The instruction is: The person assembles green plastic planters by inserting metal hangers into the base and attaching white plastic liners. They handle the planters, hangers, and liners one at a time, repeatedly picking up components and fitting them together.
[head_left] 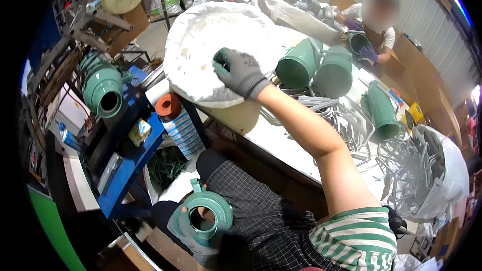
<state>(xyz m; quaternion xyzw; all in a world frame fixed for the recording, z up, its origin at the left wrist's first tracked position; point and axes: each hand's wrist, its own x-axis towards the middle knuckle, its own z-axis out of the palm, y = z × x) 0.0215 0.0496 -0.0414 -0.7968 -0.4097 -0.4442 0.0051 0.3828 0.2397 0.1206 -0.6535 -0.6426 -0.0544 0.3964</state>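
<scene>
On my lap, a green ribbed plastic jug (pixel 225 210) lies with its round opening facing up and a small lug on its rim. My left hand (pixel 185 228), in a grey glove, grips its left side. My right arm reaches forward over a large white sack (pixel 173 78) on the table, which holds small white pieces (pixel 201 52). Above them my gloved right hand (pixel 240 73) has its fingers curled in; whatever may be between them is hidden. Another green jug (pixel 103 93) sits in the machine on the left.
Green jugs (pixel 335 73) and grey wire handles (pixel 326 108) lie on the white table (pixel 266 138). An orange-topped roll (pixel 168 106) stands by the blue machine frame (pixel 128 180). Opposite, a co-worker in purple gloves (pixel 369 53) holds a jug. A bag of wire handles (pixel 416 170) is at right.
</scene>
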